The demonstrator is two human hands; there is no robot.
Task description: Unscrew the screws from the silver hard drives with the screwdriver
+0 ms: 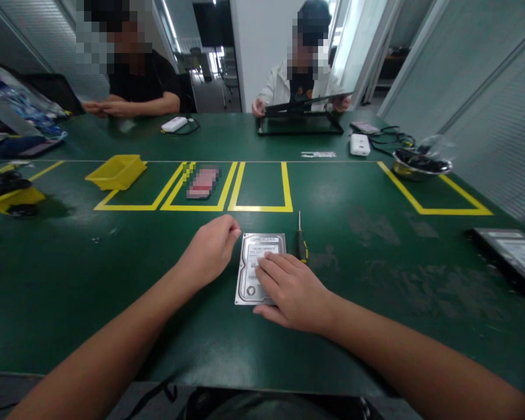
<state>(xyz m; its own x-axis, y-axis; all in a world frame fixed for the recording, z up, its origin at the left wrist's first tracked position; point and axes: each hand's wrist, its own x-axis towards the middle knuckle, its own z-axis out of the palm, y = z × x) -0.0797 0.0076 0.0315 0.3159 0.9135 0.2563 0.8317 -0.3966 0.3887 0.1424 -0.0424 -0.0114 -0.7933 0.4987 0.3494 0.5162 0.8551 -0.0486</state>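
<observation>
A silver hard drive (247, 274) with a white label lies flat on the green table in front of me. My right hand (289, 289) rests over its right side, fingers stretched across the label and thumb near the lower edge. Just off the drive's upper left corner, my left hand (214, 248) is closed, its fingers curled together; whatever they may hold is hidden. A screwdriver (303, 248) with a black and yellow handle lies right of the drive, its shaft pointing away from me.
Yellow tape boxes mark the table, with a yellow bin (117, 172) and a pink phone-like item (202, 182) at them. Another drive (514, 256) lies far right, below a metal bowl (422, 166) of dark parts. Two people sit opposite; one holds a black frame (301, 125).
</observation>
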